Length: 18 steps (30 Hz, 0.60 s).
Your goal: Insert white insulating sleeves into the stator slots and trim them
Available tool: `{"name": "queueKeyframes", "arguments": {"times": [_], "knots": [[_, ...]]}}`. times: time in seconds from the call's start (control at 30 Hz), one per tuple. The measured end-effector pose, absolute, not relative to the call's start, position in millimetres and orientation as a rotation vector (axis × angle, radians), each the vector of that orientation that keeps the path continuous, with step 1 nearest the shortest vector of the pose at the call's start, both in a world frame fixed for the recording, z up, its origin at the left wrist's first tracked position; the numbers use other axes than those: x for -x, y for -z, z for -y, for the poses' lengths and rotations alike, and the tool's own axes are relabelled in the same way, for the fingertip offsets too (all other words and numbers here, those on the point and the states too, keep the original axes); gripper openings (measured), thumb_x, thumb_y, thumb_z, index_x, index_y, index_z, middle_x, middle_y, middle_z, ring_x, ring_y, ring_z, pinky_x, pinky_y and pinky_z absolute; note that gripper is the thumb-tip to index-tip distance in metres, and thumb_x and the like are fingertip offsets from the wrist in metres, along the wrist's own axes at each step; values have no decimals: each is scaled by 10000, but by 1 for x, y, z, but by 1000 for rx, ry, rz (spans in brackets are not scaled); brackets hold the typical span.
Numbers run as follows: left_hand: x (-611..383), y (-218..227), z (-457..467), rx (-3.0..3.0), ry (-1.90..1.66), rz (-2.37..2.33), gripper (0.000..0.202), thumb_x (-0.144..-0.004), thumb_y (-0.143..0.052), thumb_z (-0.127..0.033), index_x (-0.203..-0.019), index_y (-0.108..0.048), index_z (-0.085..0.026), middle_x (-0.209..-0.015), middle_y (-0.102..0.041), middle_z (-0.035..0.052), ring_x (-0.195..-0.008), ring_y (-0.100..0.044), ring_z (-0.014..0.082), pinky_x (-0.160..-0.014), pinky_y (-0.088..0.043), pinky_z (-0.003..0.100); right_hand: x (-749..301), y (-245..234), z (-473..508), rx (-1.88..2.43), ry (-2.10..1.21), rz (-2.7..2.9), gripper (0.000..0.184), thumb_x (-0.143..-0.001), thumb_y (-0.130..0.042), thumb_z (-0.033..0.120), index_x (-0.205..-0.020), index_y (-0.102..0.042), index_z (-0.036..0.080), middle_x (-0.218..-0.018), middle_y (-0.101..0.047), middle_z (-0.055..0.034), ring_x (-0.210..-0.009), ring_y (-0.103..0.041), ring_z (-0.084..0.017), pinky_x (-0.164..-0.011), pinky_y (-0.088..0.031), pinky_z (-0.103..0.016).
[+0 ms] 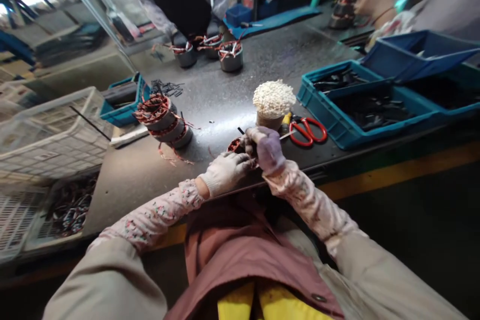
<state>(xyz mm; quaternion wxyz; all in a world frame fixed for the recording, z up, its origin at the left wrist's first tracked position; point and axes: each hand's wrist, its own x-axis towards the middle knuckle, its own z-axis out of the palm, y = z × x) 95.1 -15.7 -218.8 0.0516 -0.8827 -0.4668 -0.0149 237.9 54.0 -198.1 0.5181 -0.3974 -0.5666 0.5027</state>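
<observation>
At the bench's near edge, my left hand (227,172) in a white knit glove lies with its fingers curled against a small ring-shaped motor stator (234,145) wound with copper wire. Both hands largely cover the stator. My right hand (268,149), in a purplish glove, is closed over the stator's right side, and a thin white stick (288,134) pokes out from its grip. A small black strip (240,130) shows just above the fingers. Directly beyond stands a cup packed with cream-white stick ends (273,99). Red-handled scissors (308,131) lie right of it.
Stacked copper-wound stators (165,120) stand to the left, with loose black strips (167,88) behind. Blue bins (348,137) of black parts line the right. A white basket (56,135) is at far left. Co-workers stand across the bench near more stators (231,60).
</observation>
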Motion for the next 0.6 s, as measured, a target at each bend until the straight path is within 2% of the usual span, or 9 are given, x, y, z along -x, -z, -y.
{"name": "queueKeyframes", "arguments": {"times": [0.1, 0.17, 0.23, 0.33, 0.53, 0.6], "knots": [[-86, 206, 10, 2633, -150, 1400, 400, -940, -476, -168, -1323, -578, -227, -1395, -569, 115, -1221, -564, 279, -888, -519, 426, -287, 203, -78, 954, -743, 1370, 303, -896, -518, 431, -783, -659, 188, -603, -618, -12, -500, -568, -134, -529, -524, -293], [-76, 199, 0, 2709, -274, 1329, 392, -941, -463, -140, -1294, -598, -242, -1344, -612, 88, -1186, -582, 249, -800, -531, 346, -319, 208, -98, 989, -305, 1407, 293, -894, -537, 433, -861, -690, 185, -776, -677, -70, -685, -631, -175, -688, -552, -353], [-67, 194, -11, 2844, -316, 1216, 357, -947, -480, -166, -1257, -625, -266, -1248, -668, 51, -1088, -621, 201, -744, -520, 279, -335, 214, -117, 1035, -67, 1534, 284, -866, -588, 431, -898, -715, 179, -904, -685, -115, -808, -636, -204, -772, -539, -378], [-60, 193, -17, 2959, -241, 1140, 323, -934, -552, -234, -1236, -645, -296, -1162, -704, 19, -1020, -632, 183, -782, -518, 265, -333, 224, -136, 1116, -11, 1710, 295, -840, -616, 426, -953, -729, 179, -955, -672, -120, -812, -623, -207, -738, -528, -363], [-65, 207, 7, 2866, -48, 1448, 376, -889, -639, -356, -1259, -641, -292, -1146, -711, 61, -1027, -622, 212, -775, -550, 296, -321, 227, -140, 1085, 14, 1746, 264, -846, -587, 389, -847, -705, 153, -860, -660, -113, -780, -613, -221, -713, -510, -377], [-68, 211, 13, 2851, -16, 1521, 389, -884, -644, -376, -1265, -636, -298, -1143, -712, 58, -1010, -634, 209, -780, -554, 302, -323, 225, -140, 1051, 26, 1754, 280, -860, -578, 395, -875, -702, 145, -881, -661, -124, -804, -615, -225, -712, -506, -371]]}}
